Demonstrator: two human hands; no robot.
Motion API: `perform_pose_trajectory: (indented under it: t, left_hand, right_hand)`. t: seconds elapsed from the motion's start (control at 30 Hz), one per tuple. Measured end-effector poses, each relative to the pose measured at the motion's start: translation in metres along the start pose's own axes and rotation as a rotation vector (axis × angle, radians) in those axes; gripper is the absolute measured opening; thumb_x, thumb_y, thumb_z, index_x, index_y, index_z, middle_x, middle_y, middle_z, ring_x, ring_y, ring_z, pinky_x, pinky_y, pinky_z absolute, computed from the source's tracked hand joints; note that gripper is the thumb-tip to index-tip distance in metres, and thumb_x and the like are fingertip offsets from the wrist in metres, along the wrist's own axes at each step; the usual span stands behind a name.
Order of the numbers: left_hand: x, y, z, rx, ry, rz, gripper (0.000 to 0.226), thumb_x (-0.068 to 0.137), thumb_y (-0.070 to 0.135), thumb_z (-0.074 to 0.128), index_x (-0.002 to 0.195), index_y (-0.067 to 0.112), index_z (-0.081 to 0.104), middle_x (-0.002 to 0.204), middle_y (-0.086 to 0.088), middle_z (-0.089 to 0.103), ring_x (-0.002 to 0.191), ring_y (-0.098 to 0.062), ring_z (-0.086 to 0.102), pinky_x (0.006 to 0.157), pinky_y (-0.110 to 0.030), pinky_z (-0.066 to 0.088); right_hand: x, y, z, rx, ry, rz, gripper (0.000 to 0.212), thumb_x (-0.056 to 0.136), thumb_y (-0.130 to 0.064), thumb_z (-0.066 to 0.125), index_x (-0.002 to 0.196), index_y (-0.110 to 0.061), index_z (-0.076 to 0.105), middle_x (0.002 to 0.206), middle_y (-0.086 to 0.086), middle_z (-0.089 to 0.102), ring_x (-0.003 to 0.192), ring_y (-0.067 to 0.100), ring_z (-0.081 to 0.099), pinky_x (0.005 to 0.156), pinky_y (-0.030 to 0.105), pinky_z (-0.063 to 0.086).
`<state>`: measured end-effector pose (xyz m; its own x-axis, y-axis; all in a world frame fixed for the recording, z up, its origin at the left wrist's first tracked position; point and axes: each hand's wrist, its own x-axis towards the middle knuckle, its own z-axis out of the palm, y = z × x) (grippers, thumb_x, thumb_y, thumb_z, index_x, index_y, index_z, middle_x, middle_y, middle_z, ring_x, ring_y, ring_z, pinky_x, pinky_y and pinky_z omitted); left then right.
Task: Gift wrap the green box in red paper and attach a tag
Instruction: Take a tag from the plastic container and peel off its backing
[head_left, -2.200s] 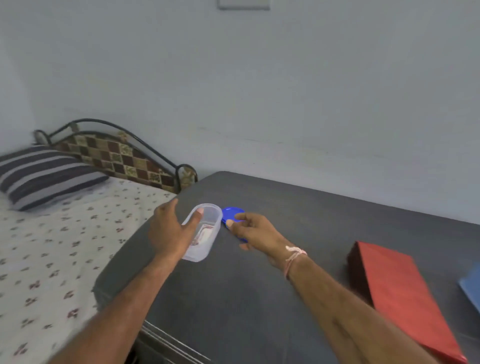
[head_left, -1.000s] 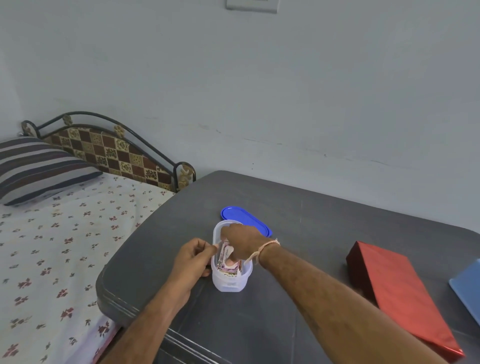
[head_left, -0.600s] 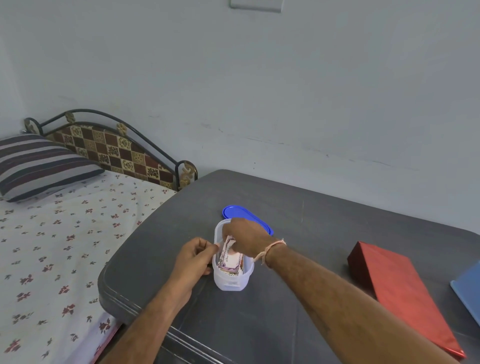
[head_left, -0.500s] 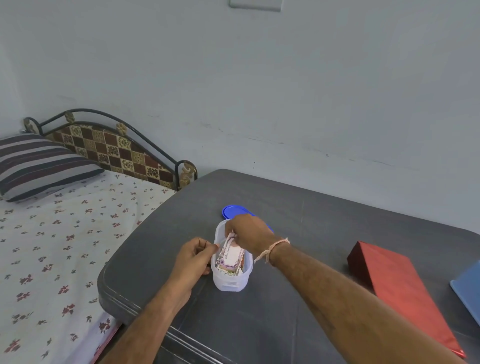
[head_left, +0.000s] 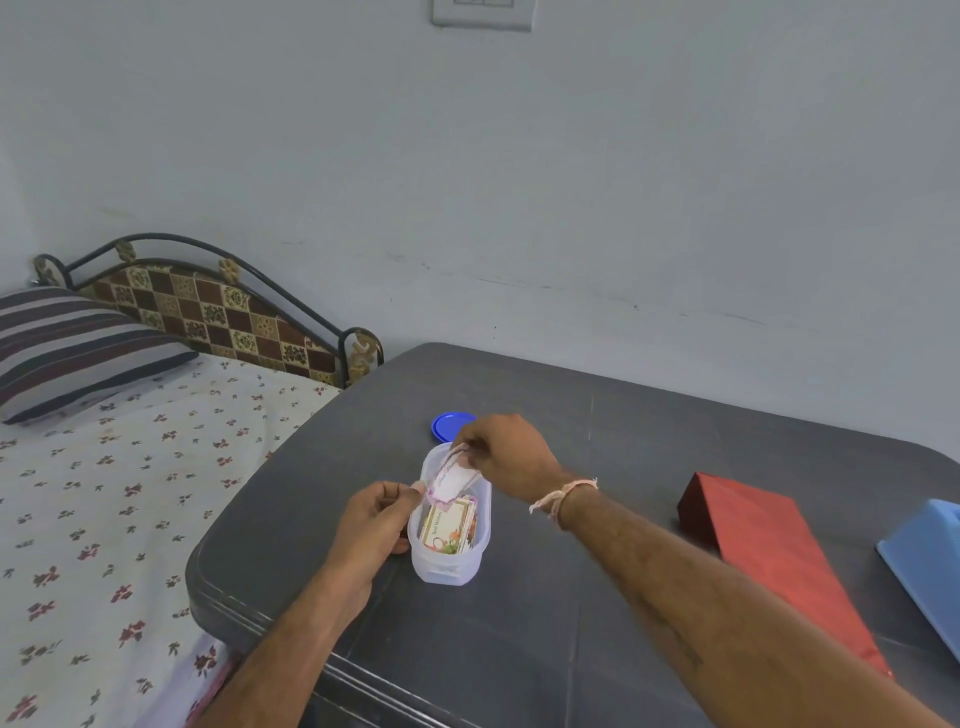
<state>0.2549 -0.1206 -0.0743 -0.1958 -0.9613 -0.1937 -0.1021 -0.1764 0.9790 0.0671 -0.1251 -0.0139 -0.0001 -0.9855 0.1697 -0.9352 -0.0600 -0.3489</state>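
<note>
Writing shows on only one thing: a floral card (head_left: 448, 526) lying in the clear tub (head_left: 441, 569), which seems to read "Best Wishes"; the other print is too small to make out. The tub stands open near the desk's (head_left: 519, 623) front left corner, with its blue lid (head_left: 450, 423) flat on the desk just behind it. The right hand (head_left: 506, 457) pinches the top end of a white tag (head_left: 453, 475) with a pink border, held tilted over the tub's mouth. The left hand (head_left: 375, 519) is curled against the tub's left wall, thumb tip at the rim by the tag's lower end. The box (head_left: 769, 556), wrapped in red paper, lies flat toward the desk's right edge, well apart from the tub, and a blue thing (head_left: 924, 566) sits just beside it at the right edge. A bed (head_left: 104, 519) with a striped pillow (head_left: 67, 348) adjoins the desk's left edge.
</note>
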Motion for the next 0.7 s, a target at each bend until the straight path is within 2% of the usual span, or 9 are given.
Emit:
perform_pose_trajectory:
  t: [0.07,0.17,0.23,0.3,0.37,0.5,0.63,0.7]
  left_hand:
    - [-0.009,0.004,0.001,0.048,0.095,0.083,0.026,0.098,0.040,0.064,0.103,0.015,0.066,0.097,0.003,0.074,0.088,-0.010,0.070,0.069,-0.026,0.054]
    - [-0.017,0.012,0.003,0.102,0.227,0.287,0.023,0.095,0.043,0.065,0.106,0.023,0.066,0.103,0.012,0.069,0.095,-0.003,0.065,0.071,-0.017,0.046]
    - [-0.020,0.020,0.009,0.063,0.169,0.347,0.023,0.094,0.042,0.067,0.108,0.024,0.069,0.102,0.012,0.073,0.093,-0.002,0.069,0.071,-0.014,0.051]
    - [-0.023,0.030,0.018,0.003,0.092,0.325,0.021,0.094,0.034,0.071,0.110,0.021,0.073,0.099,0.007,0.077,0.086,-0.001,0.072,0.064,-0.014,0.053]
    - [-0.028,0.037,0.029,-0.050,0.050,0.305,0.015,0.094,0.026,0.072,0.107,0.019,0.076,0.094,0.002,0.079,0.077,-0.003,0.073,0.056,-0.013,0.051]
    - [-0.038,0.043,0.041,-0.111,0.002,0.311,0.009,0.095,0.015,0.070,0.097,0.013,0.079,0.082,-0.007,0.079,0.063,-0.005,0.067,0.051,-0.014,0.048]
    - [-0.048,0.048,0.052,0.116,-0.068,0.405,0.019,0.093,0.013,0.072,0.075,0.010,0.078,0.071,-0.007,0.075,0.060,-0.007,0.062,0.056,-0.014,0.045]
    - [-0.057,0.049,0.060,0.196,-0.128,0.447,0.021,0.091,0.013,0.074,0.070,0.011,0.076,0.067,-0.004,0.073,0.058,-0.009,0.060,0.056,-0.015,0.045]
  right_hand:
    - [-0.006,0.005,-0.003,0.122,0.049,0.052,0.014,0.096,-0.013,0.064,0.103,-0.012,0.075,0.098,0.004,0.075,0.089,0.021,0.067,0.083,0.033,0.055]
    - [-0.023,0.010,-0.010,0.495,0.132,0.187,0.010,0.095,-0.008,0.067,0.101,-0.007,0.075,0.092,0.005,0.077,0.077,0.010,0.069,0.062,0.020,0.055]
    - [-0.039,0.013,-0.015,0.761,0.152,0.270,0.008,0.096,-0.006,0.067,0.102,-0.004,0.072,0.092,0.011,0.078,0.072,0.011,0.071,0.054,0.019,0.054]
    - [-0.054,0.015,-0.019,0.988,0.153,0.302,0.008,0.097,-0.004,0.067,0.104,-0.001,0.070,0.088,0.011,0.079,0.068,0.014,0.072,0.053,0.020,0.054]
    - [-0.067,0.019,-0.021,1.152,0.154,0.309,0.012,0.098,-0.006,0.067,0.107,0.000,0.069,0.091,0.012,0.079,0.072,0.018,0.075,0.054,0.020,0.053]
    - [-0.090,0.025,-0.024,1.287,0.138,0.317,0.016,0.097,-0.007,0.068,0.112,-0.005,0.070,0.099,0.012,0.079,0.078,0.016,0.074,0.061,0.022,0.057]
    - [-0.109,0.033,-0.028,1.186,0.219,0.223,0.024,0.091,-0.010,0.076,0.115,-0.008,0.072,0.109,0.016,0.076,0.083,0.014,0.072,0.067,0.023,0.056]
    - [-0.120,0.036,-0.030,1.161,0.225,0.216,0.020,0.090,-0.010,0.078,0.109,-0.004,0.074,0.102,0.019,0.077,0.081,0.016,0.073,0.067,0.024,0.055]
